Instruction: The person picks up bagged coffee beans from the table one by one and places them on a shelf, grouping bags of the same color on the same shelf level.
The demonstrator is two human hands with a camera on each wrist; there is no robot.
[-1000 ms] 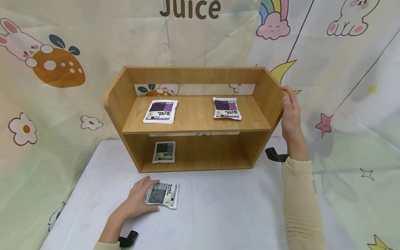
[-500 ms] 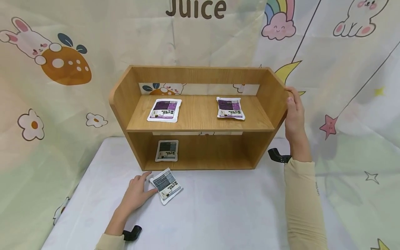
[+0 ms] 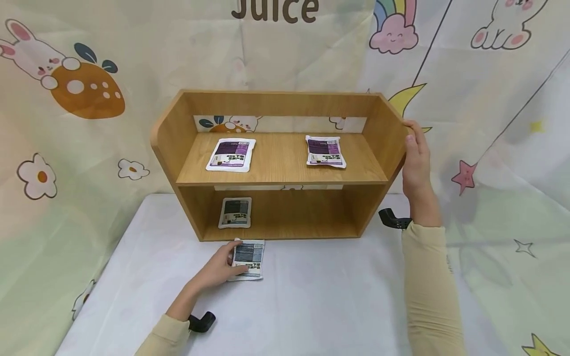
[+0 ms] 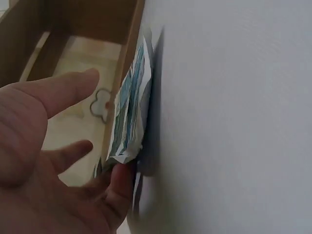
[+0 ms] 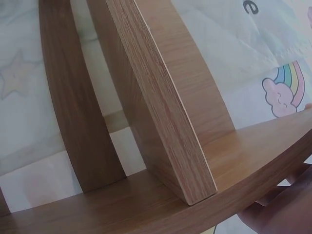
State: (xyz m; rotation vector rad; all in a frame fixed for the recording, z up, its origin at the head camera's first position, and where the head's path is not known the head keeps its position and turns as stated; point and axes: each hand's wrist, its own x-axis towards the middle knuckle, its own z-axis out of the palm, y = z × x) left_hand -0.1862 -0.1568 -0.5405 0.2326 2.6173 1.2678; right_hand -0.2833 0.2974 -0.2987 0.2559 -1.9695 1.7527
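A flat white packet with a grey-blue label [image 3: 250,252] lies on the table at the front edge of the wooden shelf [image 3: 280,104]. My left hand [image 3: 217,267] is at the packet's left side, its thumb overlapping the label in the head view. The left wrist view shows fingertips under the near end of the packet [image 4: 130,105], while the thumb [image 4: 73,87] stands apart above its face. My right hand [image 3: 416,170] grips the upper edge of the shelf's right side panel. In the right wrist view, its fingers [image 5: 282,214] show partly behind the panel edge.
On the upper board stand two purple-labelled packets, one at left [image 3: 231,155] and one at right [image 3: 325,151]. A grey-labelled packet [image 3: 235,212] sits at the left of the lower compartment. White cloth covers the table [image 3: 311,296]; a printed curtain [image 3: 89,163] hangs behind.
The grey-blue packet has turned at an angle, then straightened, moving toward the shelf's front edge. My left hand has moved forward and right with it. The right hand stays on the side panel.
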